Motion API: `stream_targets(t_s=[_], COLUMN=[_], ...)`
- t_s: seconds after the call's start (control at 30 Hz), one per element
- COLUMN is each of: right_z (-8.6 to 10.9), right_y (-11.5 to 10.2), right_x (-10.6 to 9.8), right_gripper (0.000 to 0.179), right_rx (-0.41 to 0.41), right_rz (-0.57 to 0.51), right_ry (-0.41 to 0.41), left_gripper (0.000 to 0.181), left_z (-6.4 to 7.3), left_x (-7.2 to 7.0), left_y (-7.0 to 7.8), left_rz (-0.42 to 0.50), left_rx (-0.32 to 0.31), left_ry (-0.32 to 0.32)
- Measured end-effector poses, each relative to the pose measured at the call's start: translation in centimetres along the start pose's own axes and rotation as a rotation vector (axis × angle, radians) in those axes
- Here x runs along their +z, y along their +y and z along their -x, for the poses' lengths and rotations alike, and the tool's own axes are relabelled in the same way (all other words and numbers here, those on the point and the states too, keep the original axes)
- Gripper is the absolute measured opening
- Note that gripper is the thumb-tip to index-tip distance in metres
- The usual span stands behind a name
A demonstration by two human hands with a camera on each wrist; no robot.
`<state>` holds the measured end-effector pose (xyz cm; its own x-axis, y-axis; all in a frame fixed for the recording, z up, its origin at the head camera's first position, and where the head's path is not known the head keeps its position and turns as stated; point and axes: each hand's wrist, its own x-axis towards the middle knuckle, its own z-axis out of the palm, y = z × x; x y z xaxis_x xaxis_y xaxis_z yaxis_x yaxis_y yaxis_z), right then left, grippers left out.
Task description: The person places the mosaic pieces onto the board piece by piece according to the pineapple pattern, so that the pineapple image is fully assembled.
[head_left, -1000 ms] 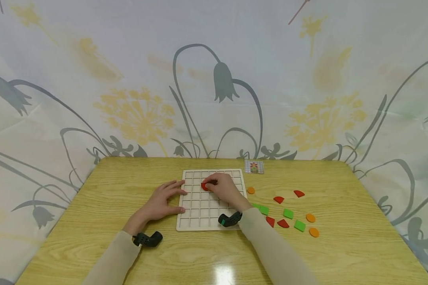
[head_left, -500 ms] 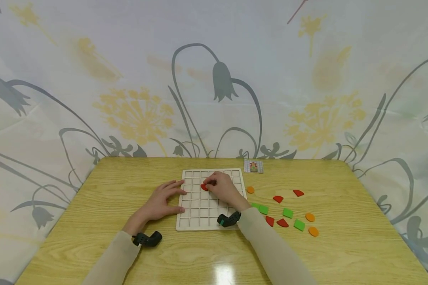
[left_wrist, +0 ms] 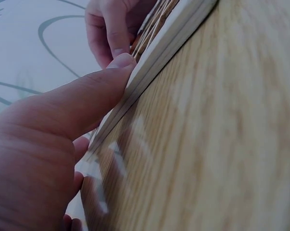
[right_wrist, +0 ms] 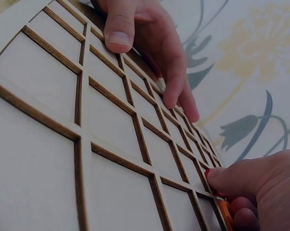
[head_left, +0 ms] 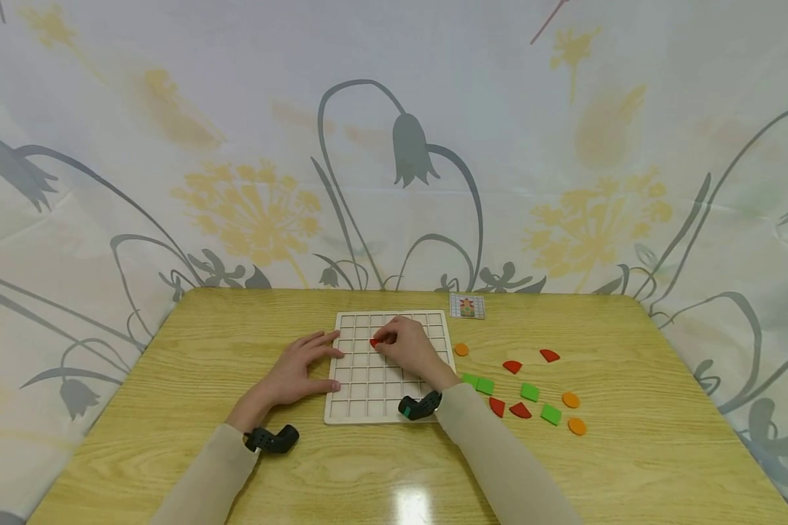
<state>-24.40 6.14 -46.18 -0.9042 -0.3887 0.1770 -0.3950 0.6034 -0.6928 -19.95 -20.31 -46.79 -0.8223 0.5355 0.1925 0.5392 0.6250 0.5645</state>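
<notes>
A white gridded board [head_left: 367, 394] lies on the table, its raised ridges forming square cells. My left hand [head_left: 297, 373] rests along its left edge, fingers spread, thumb and fingertips on the rim. With thumb and fingers my right hand [head_left: 412, 346] pinches a red quarter-circle tile [head_left: 375, 342] over a cell in the upper part of the grid. Most of that tile is hidden by the fingers. In the right wrist view an orange piece [right_wrist: 225, 214] shows on the board under the right hand.
Right of the board lie loose red quarter-circles [head_left: 520, 411], green squares [head_left: 530, 392] and orange discs [head_left: 571, 399]. A small pattern card [head_left: 467, 306] sits behind the board's right corner. A flower-printed cloth [head_left: 269, 146] hangs behind the wooden table [head_left: 236, 313].
The red tile has turned slightly in my right fingers, and less of it shows now. The right hand stays over the same cell; the left hand has not moved.
</notes>
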Motion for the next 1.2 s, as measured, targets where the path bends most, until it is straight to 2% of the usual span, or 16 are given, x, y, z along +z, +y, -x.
stream_targets(t_s=[0.23, 0.33, 0.47, 0.7, 0.87, 0.97, 1.03, 1.2], right_z=[-0.1, 0.2, 0.7, 2.8, 4.6, 5.7, 6.2, 6.7], right_y=[0.4, 0.8, 1.7, 4.7, 7.7, 9.3, 10.0, 10.5], right_x=[-0.7, -1.6, -3.2, -6.6, -9.0, -10.2, -10.8, -11.7], right_gripper=[0.011, 0.012, 0.013, 0.015, 0.014, 0.016, 0.020, 0.027], right_rx=[-0.022, -0.008, 0.012, 0.063, 0.071, 0.113, 0.147, 0.198], right_rz=[-0.041, -0.097, -0.119, -0.135, -0.074, -0.072, -0.111, -0.197], right_ry=[0.024, 0.042, 0.068, 0.084, 0.099, 0.066, 0.022, -0.085], left_gripper=[0.049, 0.049, 0.050, 0.051, 0.051, 0.051, 0.050, 0.050], left_z=[-0.1, -0.2, -0.2, -0.3, -0.3, -0.2, -0.2, -0.1], left_x=[-0.1, -0.1, 0.0, 0.2, 0.2, 0.3, 0.2, 0.2], left_y=[-0.1, -0.1, -0.1, -0.3, -0.3, -0.3, -0.3, -0.2], left_rz=[0.004, 0.006, 0.005, 0.001, 0.006, 0.000, -0.001, 0.001], left_rx=[0.004, 0.002, 0.001, 0.004, -0.002, -0.006, -0.009, -0.007], left_ry=[0.003, 0.001, 0.003, 0.002, -0.001, -0.003, -0.003, 0.000])
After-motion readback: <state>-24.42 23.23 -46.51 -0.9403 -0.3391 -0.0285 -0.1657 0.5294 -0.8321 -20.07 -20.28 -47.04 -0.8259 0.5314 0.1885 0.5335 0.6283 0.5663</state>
